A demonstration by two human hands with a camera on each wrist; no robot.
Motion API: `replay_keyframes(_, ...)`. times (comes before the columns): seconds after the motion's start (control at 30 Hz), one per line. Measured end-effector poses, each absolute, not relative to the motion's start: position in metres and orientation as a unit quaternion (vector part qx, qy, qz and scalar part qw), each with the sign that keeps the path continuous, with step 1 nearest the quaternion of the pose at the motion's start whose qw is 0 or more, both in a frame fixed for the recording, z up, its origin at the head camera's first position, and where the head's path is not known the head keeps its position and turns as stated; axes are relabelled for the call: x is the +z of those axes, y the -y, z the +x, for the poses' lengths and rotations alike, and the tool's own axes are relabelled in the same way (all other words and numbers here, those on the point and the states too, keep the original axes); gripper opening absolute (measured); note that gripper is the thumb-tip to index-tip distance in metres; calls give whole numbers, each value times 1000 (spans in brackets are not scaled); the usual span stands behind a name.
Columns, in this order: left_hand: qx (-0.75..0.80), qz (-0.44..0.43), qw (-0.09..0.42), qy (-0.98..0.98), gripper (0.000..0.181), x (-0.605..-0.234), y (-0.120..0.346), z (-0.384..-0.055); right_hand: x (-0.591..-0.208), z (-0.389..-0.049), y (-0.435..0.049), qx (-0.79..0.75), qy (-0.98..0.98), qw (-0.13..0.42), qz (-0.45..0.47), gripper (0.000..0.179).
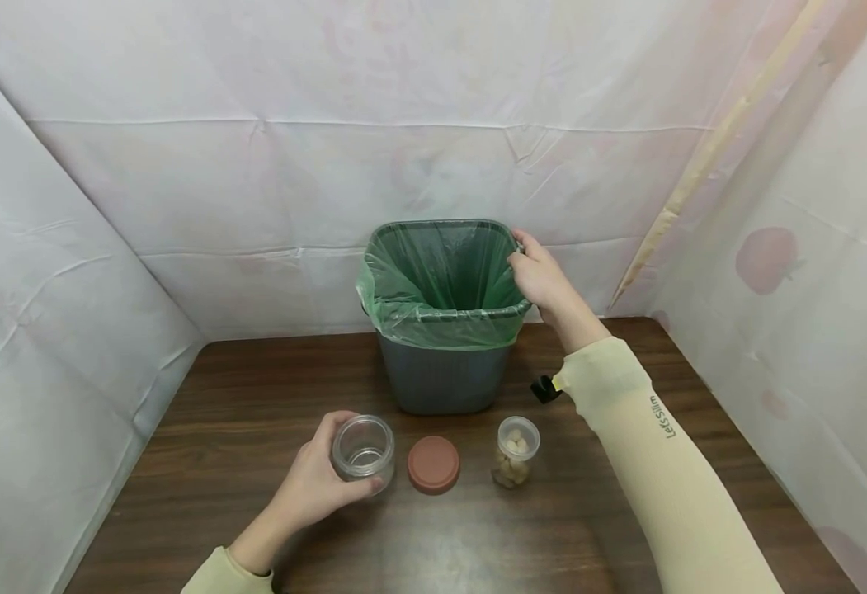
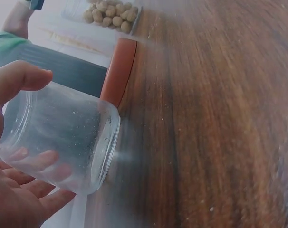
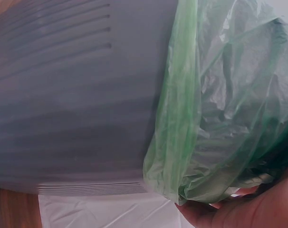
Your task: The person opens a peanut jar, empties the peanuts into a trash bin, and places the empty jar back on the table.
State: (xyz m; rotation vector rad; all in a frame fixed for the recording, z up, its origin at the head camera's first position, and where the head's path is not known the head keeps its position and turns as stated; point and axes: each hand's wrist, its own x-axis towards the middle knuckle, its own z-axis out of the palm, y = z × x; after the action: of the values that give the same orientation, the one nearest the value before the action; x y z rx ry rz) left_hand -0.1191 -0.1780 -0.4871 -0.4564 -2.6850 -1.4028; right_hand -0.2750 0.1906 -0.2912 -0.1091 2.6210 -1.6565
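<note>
My left hand (image 1: 318, 474) holds a clear jar (image 1: 363, 452) around its side, thumb on one side and fingers on the other. The jar is uncapped, and nothing shows inside it. In the left wrist view the jar's base (image 2: 106, 147) is close to the table. Up at the right rim of a grey trash can (image 1: 440, 375), my right hand (image 1: 540, 276) grips the edge with its green liner bag (image 1: 448, 330). The right wrist view shows those fingers (image 3: 248, 209) at the bag's folded edge, partly hidden by it.
A reddish-brown round lid (image 1: 433, 464) lies between the left hand's jar and a small clear container (image 1: 516, 450) of pale round pieces. All stand on a dark wooden table (image 1: 255, 388). White printed sheets (image 1: 181, 181) close off the back and sides.
</note>
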Motion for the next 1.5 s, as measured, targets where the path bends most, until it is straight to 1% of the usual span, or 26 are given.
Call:
replay_keyframes(0.3,-467,-147,30,872,93,-491,177,-117,-292,-275,-192,-531,-846,26,-34,65)
replay_keyframes(0.7,-461,-143,36,875,92,-493,179,-115,-293,-274,-195,-531,-846,29,-35,65)
replay_keyframes(1.13,-459,-133,15,878,94,-494,179,-114,-293,-274,-195,-536,-843,31,-34,65)
replay_keyframes(1.5,-456,-131,9,880,96,-493,179,-114,-292,-275,-195,-540,-840,31,-35,66)
